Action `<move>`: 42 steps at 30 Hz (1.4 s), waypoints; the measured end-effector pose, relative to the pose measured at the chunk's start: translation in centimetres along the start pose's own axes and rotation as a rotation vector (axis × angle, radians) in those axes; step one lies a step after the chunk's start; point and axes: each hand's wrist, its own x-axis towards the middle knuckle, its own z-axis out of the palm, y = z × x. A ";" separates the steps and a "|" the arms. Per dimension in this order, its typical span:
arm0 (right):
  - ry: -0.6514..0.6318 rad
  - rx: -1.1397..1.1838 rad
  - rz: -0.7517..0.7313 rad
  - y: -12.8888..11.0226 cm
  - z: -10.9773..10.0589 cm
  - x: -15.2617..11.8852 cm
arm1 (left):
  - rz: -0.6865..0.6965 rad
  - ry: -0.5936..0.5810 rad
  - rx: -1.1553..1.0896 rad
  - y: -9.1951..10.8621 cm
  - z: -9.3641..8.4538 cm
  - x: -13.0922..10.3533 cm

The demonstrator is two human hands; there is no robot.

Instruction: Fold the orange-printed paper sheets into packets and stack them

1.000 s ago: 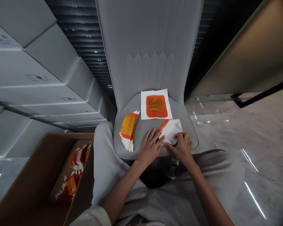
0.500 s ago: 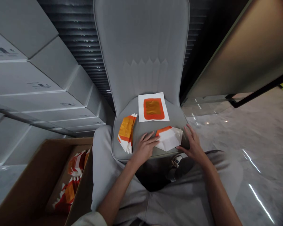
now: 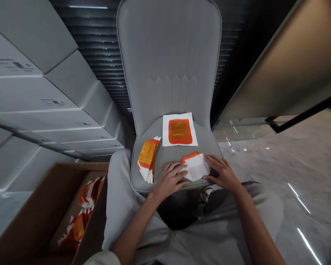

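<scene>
Paper (image 3: pixel 195 170) half folded on the chair seat (image 3: pixel 168 162), white side up, one orange corner showing at its far left. Left hand (image 3: pixel 169 179) lies flat, fingers spread, pinning the sheet's left edge. Right hand (image 3: pixel 222 173) also flat and open, pressing the right edge; neither hand grips anything.

Progress, as I judge it: one sheet mid-fold, several creases in. Folded pieces (image 3: pixel 147 159) stacked at the seat's left, more in the box (image 3: pixel 35 221) on the floor. One flat sheet (image 3: pixel 179 130) with orange square waits behind, unfolded. So a good batch done, at least this one and the flat one left.

Against half a second ago: right hand has come in from beside the paper onto its right edge; paper looks more compact. Left hand hardly shifted.
</scene>
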 end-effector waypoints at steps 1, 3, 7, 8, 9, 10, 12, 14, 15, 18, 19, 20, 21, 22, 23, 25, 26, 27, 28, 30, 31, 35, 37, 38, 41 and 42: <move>0.014 -0.010 0.012 -0.2 0.1 -0.1 | 0.002 0.005 0.004 -0.1 0.1 0.0; 0.027 -0.018 0.030 -0.5 0.2 -0.4 | 0.013 0.018 0.009 -0.3 0.4 0.1; 0.033 0.014 0.013 -0.4 0.3 -1.2 | 0.026 0.078 -0.036 -0.6 1.0 0.4; 0.033 0.025 0.009 -0.3 0.3 -1.5 | 0.023 0.098 -0.051 -0.6 1.1 0.5; 0.034 0.034 0.009 -0.1 0.3 -1.7 | 0.020 0.115 -0.063 -0.6 1.2 0.6; 0.035 0.040 0.013 0.0 0.3 -1.9 | 0.017 0.124 -0.071 -0.5 1.2 0.6; 0.045 0.050 0.018 0.2 0.4 -2.2 | 0.016 0.115 -0.081 -0.5 1.0 0.6; 0.061 0.059 0.008 0.2 0.3 -2.4 | 0.015 0.084 -0.097 -0.5 0.7 0.4; 0.072 0.062 0.000 0.1 0.3 -2.4 | 0.013 0.067 -0.107 -0.6 0.5 0.3; 0.097 0.063 -0.011 -0.3 0.2 -2.3 | 0.004 0.027 -0.136 -0.7 0.1 0.1; 0.105 0.064 -0.016 -0.3 0.2 -2.2 | -0.001 0.024 -0.139 -0.8 0.1 0.1; 0.111 0.067 -0.024 -0.4 0.2 -2.2 | -0.006 0.026 -0.142 -0.9 0.2 0.1; 0.117 0.072 -0.033 -0.4 0.2 -2.1 | -0.011 0.035 -0.146 -1.0 0.2 0.1; 0.121 0.079 -0.040 -0.5 0.2 -2.1 | -0.016 0.053 -0.154 -1.1 0.3 0.2; 0.127 0.090 -0.045 -0.5 0.2 -2.0 | -0.020 0.077 -0.167 -1.1 0.4 0.2; 0.145 0.124 -0.036 -0.6 0.2 -2.0 | -0.027 0.128 -0.208 -1.2 0.6 0.3; 0.154 0.147 -0.027 -0.6 0.1 -1.9 | -0.035 0.148 -0.231 -1.2 0.6 0.3; 0.162 0.173 -0.017 -0.7 0.1 -1.8 | -0.049 0.160 -0.253 -1.2 0.7 0.3; 0.169 0.199 -0.005 -0.9 0.0 -1.8 | -0.070 0.166 -0.271 -1.2 0.7 0.3; 0.188 0.243 0.034 -1.2 -0.1 -1.6 | -0.136 0.173 -0.286 -1.1 0.8 0.2; 0.196 0.259 0.059 -1.4 -0.2 -1.4 | -0.174 0.177 -0.280 -1.0 0.8 0.2; 0.213 0.328 0.176 -2.1 -0.1 -0.7 | -0.299 0.192 -0.189 -0.5 1.1 0.6; 0.216 0.355 0.221 -2.4 0.1 -0.4 | -0.342 0.191 -0.124 -0.4 1.3 0.9; 0.220 0.360 0.240 -2.5 0.3 -0.2 | -0.361 0.189 -0.093 -0.3 1.3 1.1; 0.208 0.345 0.277 -2.7 0.6 0.2 | -0.400 0.182 -0.012 -0.1 1.4 1.6; 0.199 0.327 0.284 -2.8 0.7 0.3 | -0.408 0.181 0.013 -0.1 1.4 1.7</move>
